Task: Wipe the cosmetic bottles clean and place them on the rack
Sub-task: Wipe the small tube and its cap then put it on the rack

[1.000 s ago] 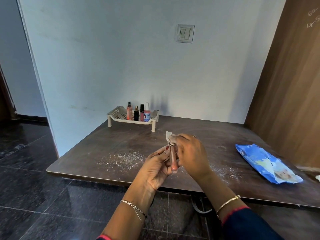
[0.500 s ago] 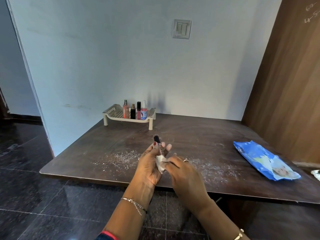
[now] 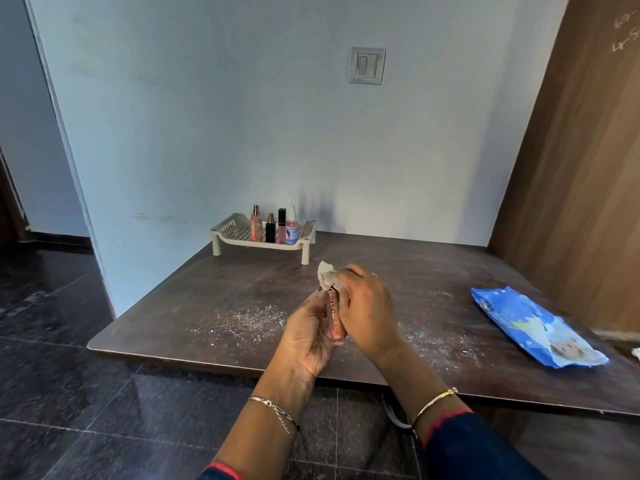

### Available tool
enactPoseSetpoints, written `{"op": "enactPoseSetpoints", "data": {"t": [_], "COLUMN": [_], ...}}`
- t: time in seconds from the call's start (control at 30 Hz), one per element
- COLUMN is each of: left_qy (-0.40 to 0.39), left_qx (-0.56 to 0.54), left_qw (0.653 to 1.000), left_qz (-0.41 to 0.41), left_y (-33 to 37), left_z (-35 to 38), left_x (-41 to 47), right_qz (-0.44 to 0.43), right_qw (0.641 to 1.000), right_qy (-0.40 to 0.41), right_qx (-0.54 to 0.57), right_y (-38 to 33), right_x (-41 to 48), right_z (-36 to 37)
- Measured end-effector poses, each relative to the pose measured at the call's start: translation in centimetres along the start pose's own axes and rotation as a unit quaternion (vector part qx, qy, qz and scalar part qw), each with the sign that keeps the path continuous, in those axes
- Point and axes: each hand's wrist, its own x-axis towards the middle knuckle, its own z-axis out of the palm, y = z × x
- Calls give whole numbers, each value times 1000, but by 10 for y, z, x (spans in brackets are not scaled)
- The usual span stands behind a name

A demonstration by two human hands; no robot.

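Since half a second ago, our right hand [image 3: 363, 306] has carried the wipe [image 3: 326, 273] from the lower end of the lip gloss tube [image 3: 335, 317] up over its cap. Our left hand [image 3: 308, 336] clasps the tube upright above the table's [image 3: 173, 323] near edge. We should turn the tube while stroking its whole length. The cap is hidden under the wipe. Farther back, four bottles stand on the rack [image 3: 228, 233], their labels unreadable.

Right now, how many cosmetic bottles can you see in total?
5. Four stand in a row on the cream plastic rack: peach spray bottle, small black bottle, black-capped pink tube, white-capped pink bottle. The fifth, a lip gloss tube, is in the left hand.
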Motion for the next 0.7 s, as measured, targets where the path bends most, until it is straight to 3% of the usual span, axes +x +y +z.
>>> {"op": "enactPoseSetpoints", "data": {"t": [0.13, 0.33, 0.5, 0.7], "left_qy": [11, 69, 72, 18], "left_qx": [-21, -18, -48, -64], "left_qw": [1000, 997, 996, 998], "left_qz": [20, 37, 22, -17], "left_y": [1, 0, 1, -2], "left_z": [-4, -16, -13, 1], "left_x": [5, 18, 18, 8], "right_qz": [57, 51, 41, 50], "right_qw": [993, 987, 989, 997], "right_qy": [-59, -93, -93, -28], "right_qx": [82, 118, 103, 59], "right_y": [6, 7, 5, 3], "right_x": [-9, -47, -54, -17], "right_z": [0, -14, -16, -9]}}
